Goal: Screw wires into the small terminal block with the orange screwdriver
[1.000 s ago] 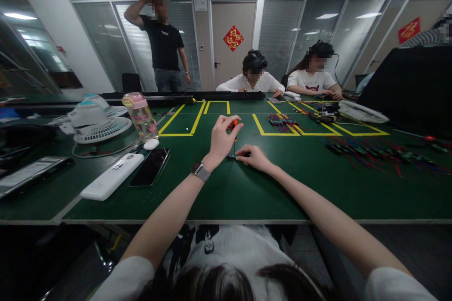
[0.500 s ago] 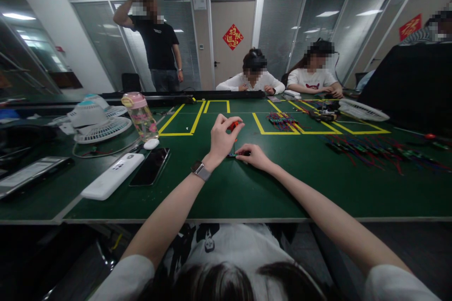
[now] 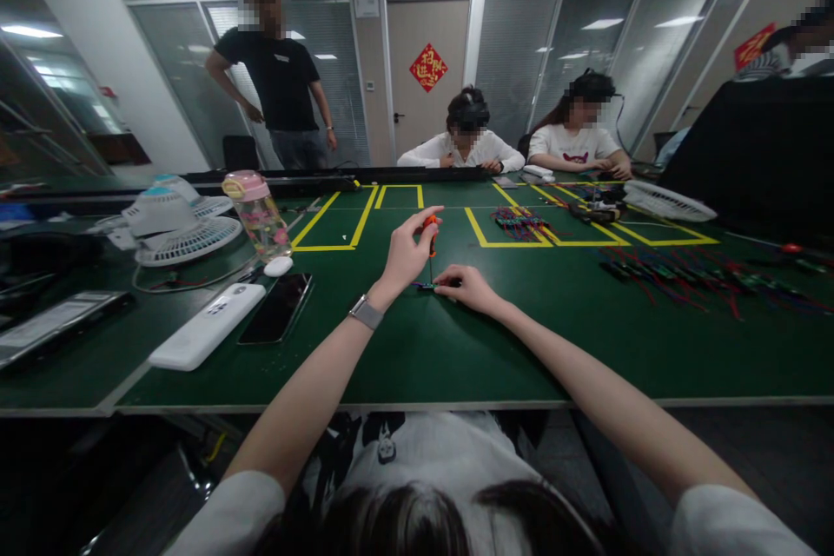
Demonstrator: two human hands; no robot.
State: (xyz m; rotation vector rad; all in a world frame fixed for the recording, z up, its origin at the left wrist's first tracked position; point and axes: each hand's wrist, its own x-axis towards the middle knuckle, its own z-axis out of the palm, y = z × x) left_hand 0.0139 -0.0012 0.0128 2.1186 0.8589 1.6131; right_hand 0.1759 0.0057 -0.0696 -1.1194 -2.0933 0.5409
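A screwdriver with an orange and black handle stands upright, its thin shaft reaching down to a small green circuit board on the green table. Around the handle, the thumb and fingers of my left hand are closed. My right hand lies on the table and pinches the right end of the board between thumb and fingertips. Thin dark wires show at the board's left end.
Left of my hands are a black phone, a white power bank, a bottle and white fans. Wired boards lie at the right. Several people are beyond the table, one standing.
My left hand's fingers have shifted on the screwdriver handle, and more of the handle shows. The standing person has lowered a raised arm. My right hand stays in place.
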